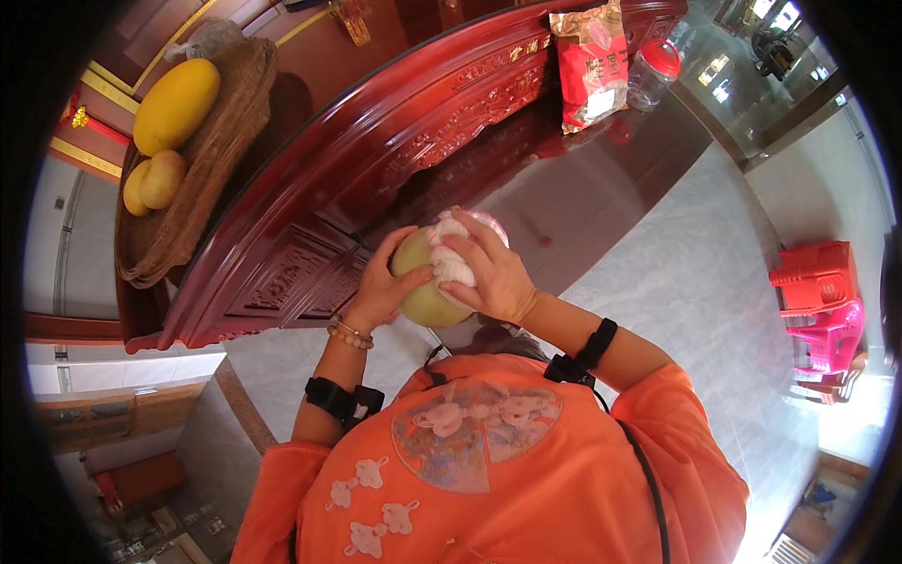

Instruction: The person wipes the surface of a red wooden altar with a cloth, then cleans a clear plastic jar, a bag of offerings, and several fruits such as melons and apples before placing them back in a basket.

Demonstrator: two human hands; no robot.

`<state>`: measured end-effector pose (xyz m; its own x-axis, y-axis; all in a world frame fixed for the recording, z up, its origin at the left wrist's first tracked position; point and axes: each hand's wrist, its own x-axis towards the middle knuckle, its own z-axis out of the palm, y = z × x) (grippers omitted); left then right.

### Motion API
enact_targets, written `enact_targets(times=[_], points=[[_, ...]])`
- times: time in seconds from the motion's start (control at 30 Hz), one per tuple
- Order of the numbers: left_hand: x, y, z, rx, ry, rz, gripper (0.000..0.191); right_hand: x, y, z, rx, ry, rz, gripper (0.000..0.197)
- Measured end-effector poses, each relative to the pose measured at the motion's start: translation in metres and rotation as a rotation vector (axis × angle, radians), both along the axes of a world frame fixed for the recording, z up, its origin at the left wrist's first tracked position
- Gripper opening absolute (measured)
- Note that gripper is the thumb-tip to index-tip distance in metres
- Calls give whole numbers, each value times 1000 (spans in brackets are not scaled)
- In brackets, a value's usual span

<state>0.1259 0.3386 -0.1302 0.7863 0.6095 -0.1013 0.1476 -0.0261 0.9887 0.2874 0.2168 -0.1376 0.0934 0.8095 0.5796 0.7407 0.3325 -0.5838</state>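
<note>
A large pale green round fruit, perhaps a melon or pomelo (428,308), is held in front of my body at the centre. My left hand (384,282) grips its left side, the thumb lying across its top. Bunched against the fruit's right side is a white cloth with pink edging (454,262), which my right hand (497,271) holds with bent fingers. My palms and the underside of the fruit are hidden.
A carved red wooden cabinet (338,176) runs along the front. On it at left, a brown basket (232,134) holds a yellow melon (176,106) and smaller fruits (155,185). A red packet (593,67) and red-lidded jar (652,74) stand beyond; plastic stools (817,278) are at right.
</note>
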Motion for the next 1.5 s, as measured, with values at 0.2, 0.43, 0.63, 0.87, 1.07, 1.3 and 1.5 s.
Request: enact_targets(times=[0.2,0.43,0.63,0.87,1.07,1.3,1.5], points=[[-6,13,-12,-81,-15,26,53,-2,9,-29,-138,474,-192,49],[0,10,-17,-441,-13,345,54,0,23,-69,-460,808,-242,54],[0,14,-16,-568,-102,215,57,-20,17,-7,76,-59,59,47],[-1,-9,-7,-453,18,363,64,-6,44,-21,15,242,-40,44],[-24,-1,-20,-298,102,301,63,8,54,-69,-428,1086,-97,45],[-42,-1,0,-290,155,80,75,-4,26,-18,-62,460,-45,37],[-41,-6,9,-66,76,-187,91,7,44,-45,-318,889,104,42]])
